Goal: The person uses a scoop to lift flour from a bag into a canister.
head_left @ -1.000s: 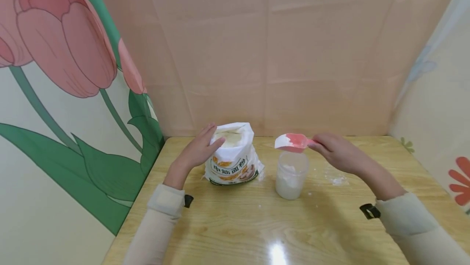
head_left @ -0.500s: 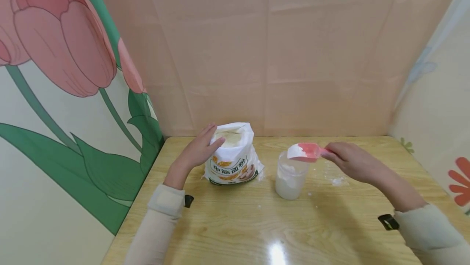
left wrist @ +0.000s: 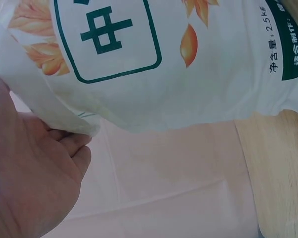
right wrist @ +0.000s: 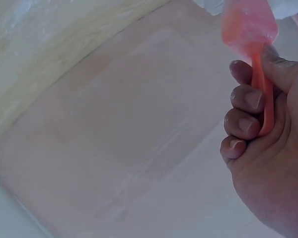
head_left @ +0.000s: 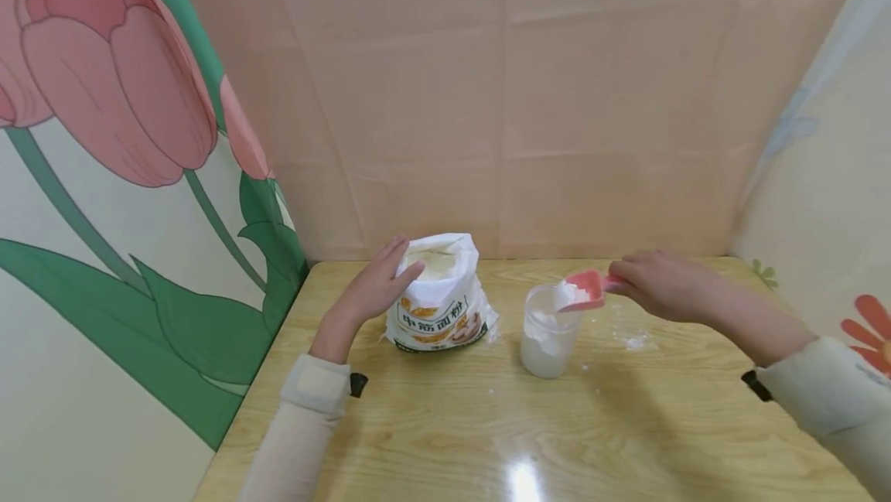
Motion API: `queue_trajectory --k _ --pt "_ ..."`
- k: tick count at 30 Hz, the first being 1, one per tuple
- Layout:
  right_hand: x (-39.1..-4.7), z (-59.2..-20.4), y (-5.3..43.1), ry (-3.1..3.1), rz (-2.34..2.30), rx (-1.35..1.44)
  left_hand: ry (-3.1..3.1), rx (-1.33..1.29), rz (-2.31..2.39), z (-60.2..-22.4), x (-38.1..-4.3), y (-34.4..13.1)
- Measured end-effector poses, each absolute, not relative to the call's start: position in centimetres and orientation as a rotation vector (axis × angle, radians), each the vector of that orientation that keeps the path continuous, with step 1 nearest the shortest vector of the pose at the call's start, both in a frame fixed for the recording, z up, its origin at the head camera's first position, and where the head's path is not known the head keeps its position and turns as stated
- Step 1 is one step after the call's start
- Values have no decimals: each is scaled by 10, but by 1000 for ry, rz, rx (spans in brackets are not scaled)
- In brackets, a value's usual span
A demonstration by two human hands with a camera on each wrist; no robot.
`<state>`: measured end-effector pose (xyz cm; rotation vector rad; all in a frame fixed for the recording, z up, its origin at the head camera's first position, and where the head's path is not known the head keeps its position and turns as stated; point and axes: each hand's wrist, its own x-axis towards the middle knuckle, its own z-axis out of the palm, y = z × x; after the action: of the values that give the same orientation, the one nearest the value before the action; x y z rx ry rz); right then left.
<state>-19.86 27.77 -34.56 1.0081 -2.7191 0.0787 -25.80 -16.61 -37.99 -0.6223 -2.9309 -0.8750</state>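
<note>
A white bag of flour stands upright with its top folded open. My left hand holds its left rim, thumb at the mouth and the other fingers along the outside; the left wrist view shows this hand against the bag's edge. To the right of the bag stands a clear plastic cup, partly filled with white flour. Over the cup's right rim, my right hand grips a pink scoop by its handle, fingers curled round it. The scoop carries flour and tips toward the cup's mouth.
Spilled flour marks the wooden table right of the cup, with small specks around it. A pinkish cloth backdrop hangs behind the table. A wall with printed tulips rises on the left.
The scoop has moved rightward from above the cup, then lower to its right rim, and now tilts more toward the mouth. My left hand stays at the bag.
</note>
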Motion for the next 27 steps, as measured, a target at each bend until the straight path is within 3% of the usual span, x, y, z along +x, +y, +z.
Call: queue_trajectory --k 13,27 --pt "-208 -301 232 -2735 -585 1178 -2934 -612 -882 -378 -255 -166" --pt "-215 -276 214 -2806 -722 1131 -2909 -630 -899 -379 -259 -166"
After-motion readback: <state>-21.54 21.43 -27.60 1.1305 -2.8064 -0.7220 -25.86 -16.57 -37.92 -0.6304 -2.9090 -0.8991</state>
